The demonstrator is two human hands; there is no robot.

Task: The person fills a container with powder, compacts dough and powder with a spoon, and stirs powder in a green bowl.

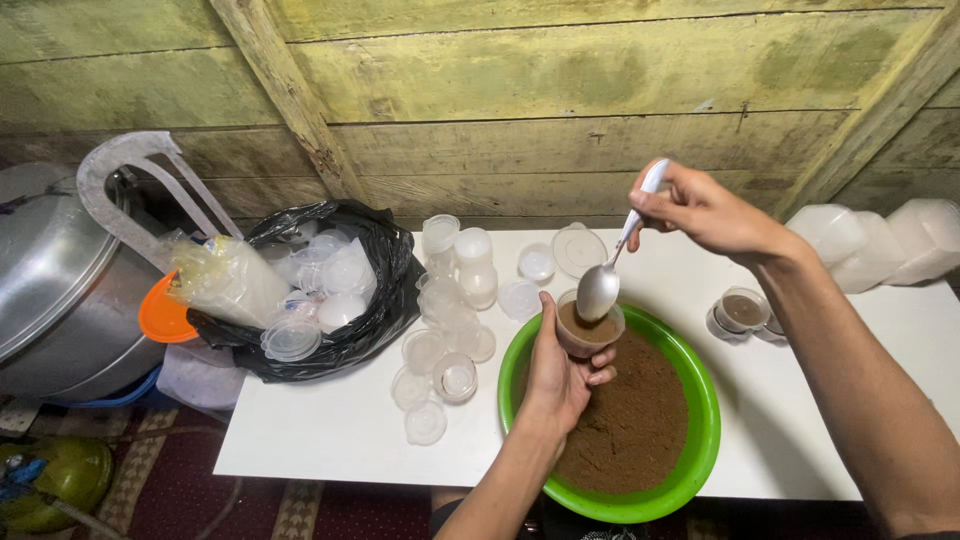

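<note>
My left hand (556, 378) grips a small clear plastic cup (586, 338) partly filled with brown powder, held over the green bowl (704, 432). The bowl holds a mound of the same brown powder (632, 420). My right hand (706, 212) holds a metal spoon (604, 282) by its white handle, the spoon's bowl just above the cup's mouth. Several empty clear cups and lids (452, 312) lie on the white table (330, 430) to the left of the bowl.
A black bag (378, 312) full of clear cups and lids sits at the table's left end. Filled, lidded cups (742, 314) stand to the right of the bowl. Stacked white containers (884, 242) are at far right. A large metal pot (52, 282) stands left of the table.
</note>
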